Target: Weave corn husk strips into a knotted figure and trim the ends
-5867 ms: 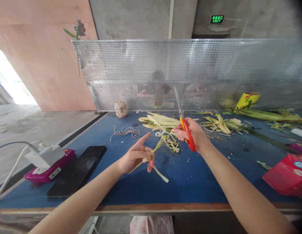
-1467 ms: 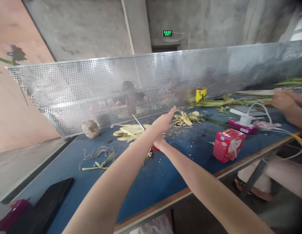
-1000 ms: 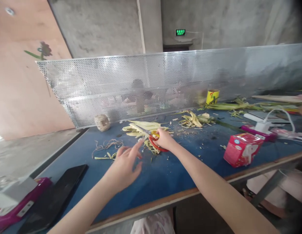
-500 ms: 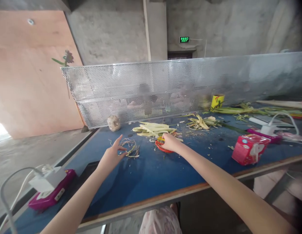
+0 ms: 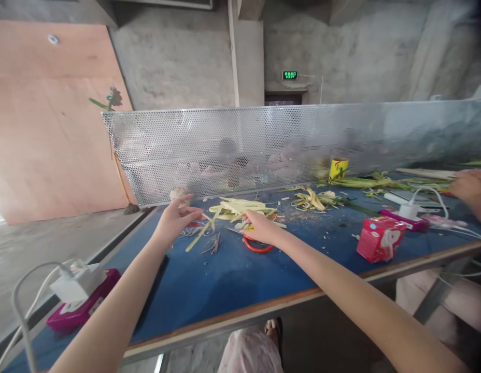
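My left hand (image 5: 178, 217) pinches the end of a pale yellow-green plant strip (image 5: 197, 239) between thumb and fingers. Beneath it on the blue table lies a small tangle of thin dry fibres (image 5: 211, 244). My right hand (image 5: 256, 226) is closed around scissors with red and yellow handles (image 5: 258, 248); their blades point left toward the strip, and the fingers cover part of the handles. Just behind both hands is a pile of pale flat strips (image 5: 244, 205). A whitish ball of fibre (image 5: 179, 193) sits partly hidden behind my left hand.
A perforated metal screen (image 5: 201, 155) runs along the table's back. To the right are a second heap of peelings (image 5: 316, 199), a yellow roll (image 5: 339, 168), a red tissue pack (image 5: 381, 239) and another person's hand (image 5: 474, 191). A purple power strip (image 5: 83, 311) lies at left.
My left hand has lifted slightly away from the fibre tangle and now has a pale strip in it. The scissors have turned, blades toward the left. Another person's hand has appeared at right.
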`<control>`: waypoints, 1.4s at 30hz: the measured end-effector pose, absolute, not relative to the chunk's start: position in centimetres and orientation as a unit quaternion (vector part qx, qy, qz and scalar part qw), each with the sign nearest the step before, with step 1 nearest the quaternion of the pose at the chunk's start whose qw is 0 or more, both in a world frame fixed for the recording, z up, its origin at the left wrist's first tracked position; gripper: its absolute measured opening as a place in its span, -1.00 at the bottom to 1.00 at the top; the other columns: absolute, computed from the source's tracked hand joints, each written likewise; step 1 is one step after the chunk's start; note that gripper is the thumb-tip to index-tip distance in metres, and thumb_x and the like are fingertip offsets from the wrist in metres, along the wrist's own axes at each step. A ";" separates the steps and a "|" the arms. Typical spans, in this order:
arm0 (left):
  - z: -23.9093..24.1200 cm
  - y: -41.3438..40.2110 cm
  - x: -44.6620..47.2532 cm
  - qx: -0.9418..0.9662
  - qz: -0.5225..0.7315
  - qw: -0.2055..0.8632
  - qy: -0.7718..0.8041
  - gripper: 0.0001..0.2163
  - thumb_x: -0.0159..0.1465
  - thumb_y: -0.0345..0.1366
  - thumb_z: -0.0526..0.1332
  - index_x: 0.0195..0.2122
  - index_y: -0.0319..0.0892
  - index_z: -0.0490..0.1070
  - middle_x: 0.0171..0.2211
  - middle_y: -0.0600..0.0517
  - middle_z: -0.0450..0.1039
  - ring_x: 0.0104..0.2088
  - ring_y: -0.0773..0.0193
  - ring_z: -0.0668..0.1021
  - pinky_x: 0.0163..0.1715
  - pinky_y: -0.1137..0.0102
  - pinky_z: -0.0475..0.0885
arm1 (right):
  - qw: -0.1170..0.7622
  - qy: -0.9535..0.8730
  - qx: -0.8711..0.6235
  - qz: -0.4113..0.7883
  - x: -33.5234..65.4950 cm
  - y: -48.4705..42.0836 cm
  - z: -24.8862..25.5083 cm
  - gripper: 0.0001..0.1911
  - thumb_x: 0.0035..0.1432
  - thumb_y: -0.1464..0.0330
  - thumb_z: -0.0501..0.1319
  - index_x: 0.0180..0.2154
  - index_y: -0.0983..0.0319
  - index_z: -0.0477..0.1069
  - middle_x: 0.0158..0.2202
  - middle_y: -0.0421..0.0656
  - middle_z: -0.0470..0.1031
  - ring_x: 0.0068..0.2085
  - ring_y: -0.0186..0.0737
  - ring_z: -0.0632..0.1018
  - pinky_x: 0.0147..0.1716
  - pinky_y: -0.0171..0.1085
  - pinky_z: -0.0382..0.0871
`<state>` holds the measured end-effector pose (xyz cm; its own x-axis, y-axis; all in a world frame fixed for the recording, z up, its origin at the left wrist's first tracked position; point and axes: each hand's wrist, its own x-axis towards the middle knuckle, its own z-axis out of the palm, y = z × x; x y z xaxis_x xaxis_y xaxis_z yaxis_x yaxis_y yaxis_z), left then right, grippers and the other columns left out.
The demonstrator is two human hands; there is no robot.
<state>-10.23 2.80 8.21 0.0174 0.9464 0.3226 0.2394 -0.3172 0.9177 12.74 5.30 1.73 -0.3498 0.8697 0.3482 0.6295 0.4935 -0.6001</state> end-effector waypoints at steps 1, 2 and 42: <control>8.1 3.0 -9.8 0.613 0.521 0.373 0.462 -0.49 -0.02 -0.39 0.32 -0.02 -0.19 0.23 -0.39 -0.01 0.51 -0.39 0.26 0.58 -0.42 0.42 0.49 | 0.342 -0.804 -0.443 0.201 12.7 5.2 1.9 -0.49 -0.03 0.36 0.24 0.00 0.25 0.22 -0.02 -0.01 0.35 -0.05 -0.13 0.40 -0.09 -0.15 0.26; 7.9 3.2 -9.3 0.598 0.525 0.401 0.453 -0.52 0.00 -0.42 0.30 -0.03 -0.21 0.23 -0.38 -0.02 0.51 -0.40 0.28 0.58 -0.44 0.45 0.49 | 0.357 -0.806 -0.419 0.219 12.5 5.1 2.1 -0.47 -0.03 0.33 0.24 0.02 0.23 0.20 0.01 -0.02 0.33 -0.04 -0.16 0.40 -0.09 -0.18 0.27; 1.0 5.8 -4.2 0.522 0.478 0.651 0.275 -0.43 0.06 -0.43 0.27 0.11 -0.20 0.17 -0.42 0.01 0.52 -0.42 0.30 0.51 -0.35 0.37 0.36 | 0.418 -0.610 -0.236 0.631 12.0 5.8 -1.1 -0.90 -0.05 0.35 0.26 -0.41 0.24 0.43 -0.50 -0.23 0.45 -0.61 -0.48 0.30 -0.61 -0.39 0.15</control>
